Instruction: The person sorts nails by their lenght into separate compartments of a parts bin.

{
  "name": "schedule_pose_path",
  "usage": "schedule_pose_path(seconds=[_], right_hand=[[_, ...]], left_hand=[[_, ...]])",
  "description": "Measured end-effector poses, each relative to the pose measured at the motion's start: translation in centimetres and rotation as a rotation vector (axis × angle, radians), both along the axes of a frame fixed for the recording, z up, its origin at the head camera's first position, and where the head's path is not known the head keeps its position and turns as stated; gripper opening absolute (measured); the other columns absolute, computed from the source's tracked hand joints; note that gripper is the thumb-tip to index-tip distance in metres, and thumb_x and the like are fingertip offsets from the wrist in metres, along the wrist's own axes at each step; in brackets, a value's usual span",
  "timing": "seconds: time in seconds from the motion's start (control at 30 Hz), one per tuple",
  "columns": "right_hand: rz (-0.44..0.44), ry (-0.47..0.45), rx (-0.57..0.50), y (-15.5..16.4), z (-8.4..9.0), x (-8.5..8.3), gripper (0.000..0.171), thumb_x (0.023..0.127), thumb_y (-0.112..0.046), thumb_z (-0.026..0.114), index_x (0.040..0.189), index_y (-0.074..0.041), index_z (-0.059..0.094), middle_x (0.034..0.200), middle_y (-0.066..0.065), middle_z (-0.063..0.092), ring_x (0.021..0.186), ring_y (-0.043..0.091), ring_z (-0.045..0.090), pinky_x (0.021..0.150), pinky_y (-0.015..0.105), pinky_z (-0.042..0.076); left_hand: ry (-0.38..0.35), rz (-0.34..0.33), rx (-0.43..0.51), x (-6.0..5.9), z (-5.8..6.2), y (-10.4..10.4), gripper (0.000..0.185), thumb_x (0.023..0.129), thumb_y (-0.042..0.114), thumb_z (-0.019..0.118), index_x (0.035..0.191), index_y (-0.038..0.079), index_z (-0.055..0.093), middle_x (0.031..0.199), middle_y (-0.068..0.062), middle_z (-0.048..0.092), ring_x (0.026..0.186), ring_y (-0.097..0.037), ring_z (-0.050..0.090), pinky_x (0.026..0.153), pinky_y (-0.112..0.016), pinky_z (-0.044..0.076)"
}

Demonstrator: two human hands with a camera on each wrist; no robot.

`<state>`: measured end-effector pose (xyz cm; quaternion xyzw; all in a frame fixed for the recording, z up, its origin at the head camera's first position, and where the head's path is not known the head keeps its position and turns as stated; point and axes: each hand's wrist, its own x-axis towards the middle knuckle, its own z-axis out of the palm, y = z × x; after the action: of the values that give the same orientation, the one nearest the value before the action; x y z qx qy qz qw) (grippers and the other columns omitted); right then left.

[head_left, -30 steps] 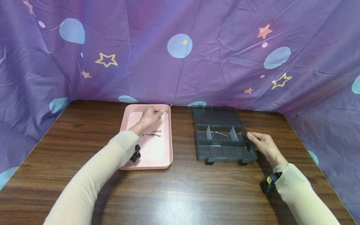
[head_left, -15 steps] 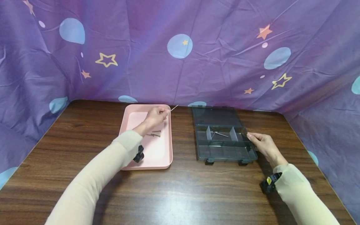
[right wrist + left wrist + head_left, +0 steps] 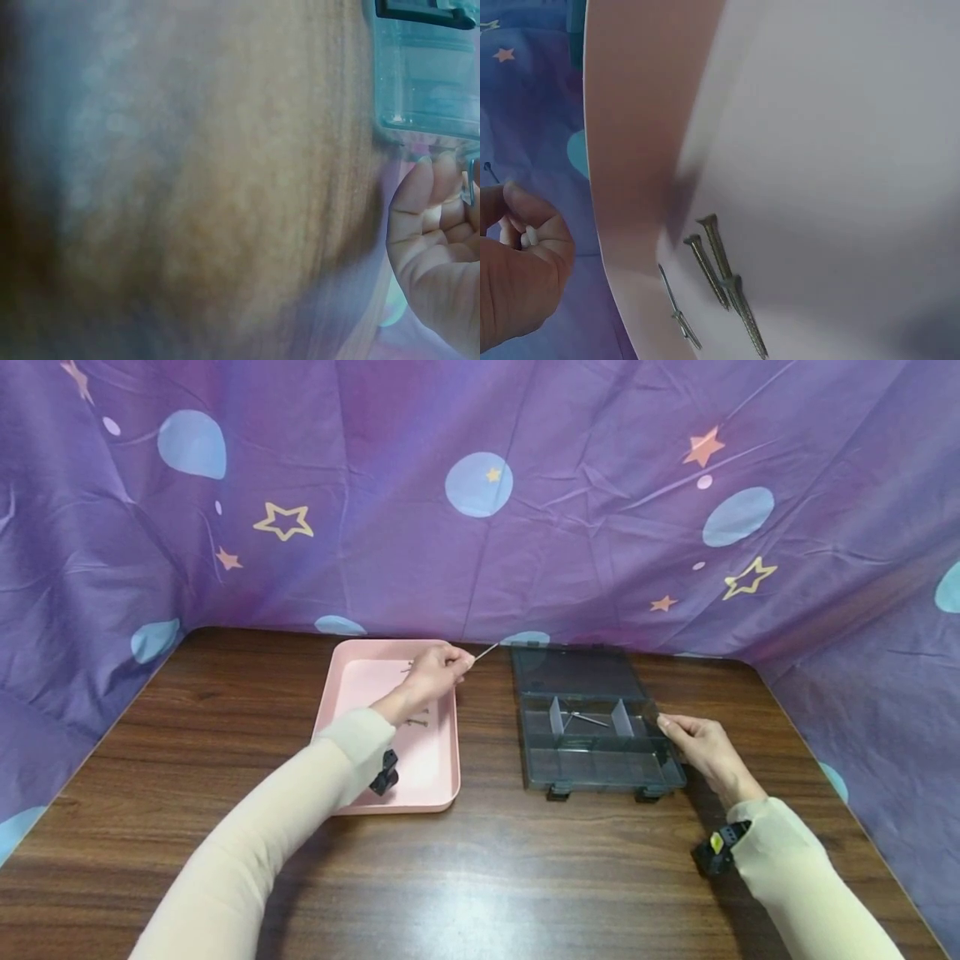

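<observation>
Left hand (image 3: 431, 670) pinches a thin nail (image 3: 486, 651) by its end, fingers curled round it; nail tip sticks out right, over the gap between tray (image 3: 442, 777) and box (image 3: 600, 768); hand sits above the tray's far right corner; three more nails (image 3: 720, 289) lie in the tray behind it. Right hand (image 3: 701, 747) holds the box's right edge, fingers curled on the wall; box lid open, one nail (image 3: 588, 718) in the middle far compartment; all on a wood table (image 3: 480, 877).
</observation>
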<state>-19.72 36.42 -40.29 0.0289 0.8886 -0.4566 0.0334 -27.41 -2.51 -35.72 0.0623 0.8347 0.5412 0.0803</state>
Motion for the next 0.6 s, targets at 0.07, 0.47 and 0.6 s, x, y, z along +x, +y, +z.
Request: schedule_pose_path(seconds=[0.07,0.47,0.6], right_hand=[[-0.002,0.003,0.006,0.0,0.0,0.0,0.055,0.1,-0.033,0.042,0.132,0.012,0.044,0.135,0.028,0.041,0.089,-0.019,0.045,0.072,0.009,0.045],[0.007,0.011,-0.009,0.0,-0.1,0.0,0.054,0.1,-0.031,0.042,0.132,0.013,0.044,0.133,0.031,0.043,0.086,-0.015,0.049,0.07,0.012,0.048],[0.01,0.012,-0.017,0.0,-0.1,0.0,0.054,0.1,-0.031,0.043,0.132,0.013,0.043,0.133,0.03,0.043,0.086,-0.015,0.05,0.07,0.014,0.049]], left_hand=[[-0.003,-0.005,0.012,0.1,0.0,0.3,0.024,0.096,0.013,0.053,0.112,-0.002,0.062,0.101,-0.012,0.059,0.087,-0.019,0.059,0.078,-0.025,0.052],[0.004,-0.036,0.054,0.5,0.0,1.8,0.023,0.095,0.012,0.053,0.109,-0.004,0.062,0.086,-0.007,0.059,0.079,-0.016,0.057,0.076,-0.026,0.052],[0.045,-0.053,0.018,0.6,0.1,2.5,0.022,0.095,0.012,0.055,0.106,-0.004,0.064,0.08,-0.007,0.06,0.071,-0.01,0.053,0.063,-0.017,0.045]])
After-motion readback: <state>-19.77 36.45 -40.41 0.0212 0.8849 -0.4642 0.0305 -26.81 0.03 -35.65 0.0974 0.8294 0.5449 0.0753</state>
